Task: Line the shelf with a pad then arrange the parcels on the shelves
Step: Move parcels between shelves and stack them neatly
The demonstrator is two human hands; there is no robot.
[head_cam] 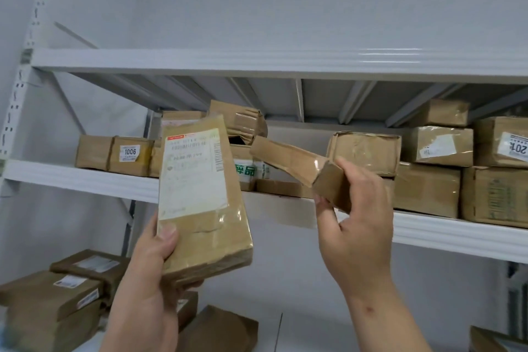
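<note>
My left hand (148, 280) grips a flat brown parcel (200, 208) by its lower end and holds it upright, white shipping label facing me, in front of the middle shelf (80, 180). My right hand (357, 226) holds a long, narrow brown parcel (291, 161) by its near end; its far end points left and back over the shelf, above a box with green print (245, 171). Several taped cardboard parcels sit on this shelf, among them one labelled 1006 (130, 156) at the left and a stack (428, 168) at the right.
The white metal rack has an upper shelf (257, 61) overhead and a perforated upright (17, 100) at the left. More brown parcels lie on the lower level at the bottom left (57, 300), bottom centre (223, 331) and bottom right corner (491, 341). A white wall stands behind.
</note>
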